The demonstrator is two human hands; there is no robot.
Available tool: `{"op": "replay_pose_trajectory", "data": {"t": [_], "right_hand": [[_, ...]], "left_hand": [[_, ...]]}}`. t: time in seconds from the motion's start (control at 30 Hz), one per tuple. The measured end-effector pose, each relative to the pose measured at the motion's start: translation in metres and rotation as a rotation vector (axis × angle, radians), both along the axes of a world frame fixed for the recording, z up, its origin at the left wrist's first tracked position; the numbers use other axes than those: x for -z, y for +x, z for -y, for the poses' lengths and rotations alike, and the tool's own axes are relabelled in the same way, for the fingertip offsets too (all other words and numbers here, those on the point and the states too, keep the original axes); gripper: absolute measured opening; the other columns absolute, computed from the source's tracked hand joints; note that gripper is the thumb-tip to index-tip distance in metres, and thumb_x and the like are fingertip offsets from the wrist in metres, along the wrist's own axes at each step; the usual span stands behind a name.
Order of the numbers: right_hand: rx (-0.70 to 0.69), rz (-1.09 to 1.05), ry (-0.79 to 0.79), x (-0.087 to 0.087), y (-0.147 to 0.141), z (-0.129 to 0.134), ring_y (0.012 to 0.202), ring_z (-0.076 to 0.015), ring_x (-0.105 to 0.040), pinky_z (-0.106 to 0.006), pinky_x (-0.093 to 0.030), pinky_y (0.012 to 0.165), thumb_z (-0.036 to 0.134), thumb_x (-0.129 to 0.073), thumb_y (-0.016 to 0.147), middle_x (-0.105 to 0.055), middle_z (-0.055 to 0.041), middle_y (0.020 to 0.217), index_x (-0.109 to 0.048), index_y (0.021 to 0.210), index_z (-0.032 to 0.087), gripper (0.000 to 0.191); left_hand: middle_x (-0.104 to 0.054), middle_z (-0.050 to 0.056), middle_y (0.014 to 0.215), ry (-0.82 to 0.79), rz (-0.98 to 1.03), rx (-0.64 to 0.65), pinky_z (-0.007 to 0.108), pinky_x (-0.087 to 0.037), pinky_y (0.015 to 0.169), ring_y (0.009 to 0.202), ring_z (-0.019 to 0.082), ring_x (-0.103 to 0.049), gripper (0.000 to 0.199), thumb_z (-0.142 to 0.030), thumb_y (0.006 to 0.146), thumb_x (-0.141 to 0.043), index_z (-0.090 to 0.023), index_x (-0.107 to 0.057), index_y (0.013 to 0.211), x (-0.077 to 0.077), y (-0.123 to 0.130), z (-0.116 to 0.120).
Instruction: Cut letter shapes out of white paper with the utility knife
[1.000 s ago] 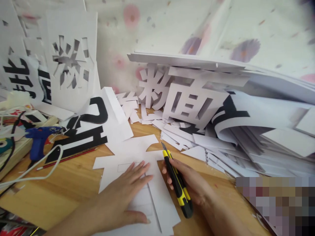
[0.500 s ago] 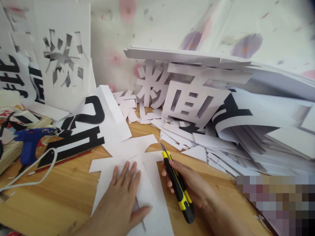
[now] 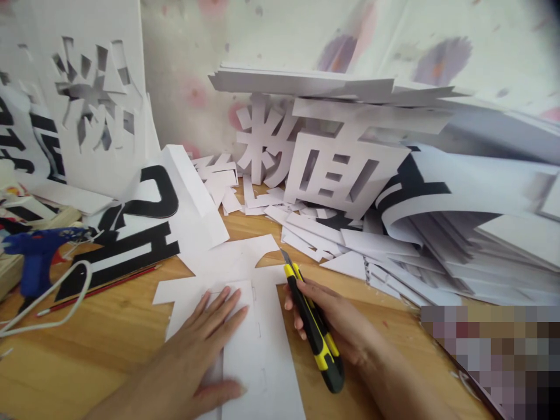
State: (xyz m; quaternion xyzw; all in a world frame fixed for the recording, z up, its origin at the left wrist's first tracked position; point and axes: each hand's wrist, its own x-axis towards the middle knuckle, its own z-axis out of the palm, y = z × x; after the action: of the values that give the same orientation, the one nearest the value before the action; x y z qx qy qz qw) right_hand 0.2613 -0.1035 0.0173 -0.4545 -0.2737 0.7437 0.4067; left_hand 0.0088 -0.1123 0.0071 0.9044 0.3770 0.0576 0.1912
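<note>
My left hand [image 3: 214,344] lies spread on a white strip [image 3: 238,361], which rests on a larger cut white sheet [image 3: 280,338]. Faint cut lines show on the sheet beside the strip. To the right, my right hand [image 3: 324,309] grips a black and yellow utility knife [image 3: 315,332]. Its blade is out and points away from me, near the sheet's upper right edge. The knife's handle end hangs toward the lower right.
At the left are a blue glue gun [image 3: 37,256] with a white cord and a red pencil [image 3: 109,289]. Black letter shapes [image 3: 126,256] lie behind them. White cut characters [image 3: 345,175] stand at the back, with stacked white sheets [image 3: 459,251] at the right.
My left hand has shifted slightly left and lies lower, its thumb moved left. The strip under it now lies straighter along the sheet. The view has turned a little; the knife stays in my right hand.
</note>
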Motion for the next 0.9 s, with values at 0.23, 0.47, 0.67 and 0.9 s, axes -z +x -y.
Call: {"op": "replay_pose_trajectory", "data": {"t": [0.23, 0.47, 0.67, 0.9], "right_hand": [[-0.008, -0.052, 0.015, 0.004, 0.001, -0.001, 0.051, -0.0095, -0.055, -0.022, -0.047, 0.046, 0.036, -0.056, 0.082, -0.061, -0.0008, 0.072, -0.057, 0.079, 0.016, 0.020], [-0.004, -0.054, -0.009, 0.003, 0.000, -0.002, 0.048, -0.0085, -0.056, -0.020, -0.046, 0.043, 0.032, -0.052, 0.085, -0.062, -0.0010, 0.070, -0.055, 0.080, 0.016, 0.017], [0.005, -0.058, -0.023, 0.003, 0.002, -0.003, 0.047, -0.0089, -0.056, -0.021, -0.047, 0.043, 0.031, -0.050, 0.087, -0.063, -0.0011, 0.070, -0.054, 0.085, 0.016, 0.015], [-0.007, -0.054, -0.014, 0.004, 0.002, -0.002, 0.048, -0.0091, -0.057, -0.021, -0.048, 0.044, 0.032, -0.051, 0.086, -0.062, -0.0006, 0.071, -0.052, 0.086, 0.016, 0.015]], "left_hand": [[-0.017, 0.004, 0.149, 0.047, -0.053, 0.023, 0.055, -0.026, 0.105, 0.134, 0.031, -0.020, 0.076, -0.050, 0.083, -0.054, -0.034, -0.010, 0.143, 0.000, 0.002, 0.000], [-0.015, 0.003, 0.150, 0.099, -0.087, 0.025, 0.056, -0.023, 0.106, 0.135, 0.032, -0.020, 0.079, -0.052, 0.082, -0.053, -0.033, -0.008, 0.144, 0.006, 0.001, 0.001], [-0.015, 0.004, 0.150, 0.114, -0.109, 0.036, 0.055, -0.023, 0.106, 0.134, 0.032, -0.021, 0.078, -0.052, 0.083, -0.052, -0.032, -0.008, 0.144, 0.006, 0.001, 0.000], [-0.016, 0.006, 0.150, 0.181, -0.152, 0.054, 0.054, -0.024, 0.106, 0.135, 0.030, -0.022, 0.077, -0.051, 0.085, -0.050, -0.029, -0.007, 0.145, 0.009, 0.000, 0.001]]}}
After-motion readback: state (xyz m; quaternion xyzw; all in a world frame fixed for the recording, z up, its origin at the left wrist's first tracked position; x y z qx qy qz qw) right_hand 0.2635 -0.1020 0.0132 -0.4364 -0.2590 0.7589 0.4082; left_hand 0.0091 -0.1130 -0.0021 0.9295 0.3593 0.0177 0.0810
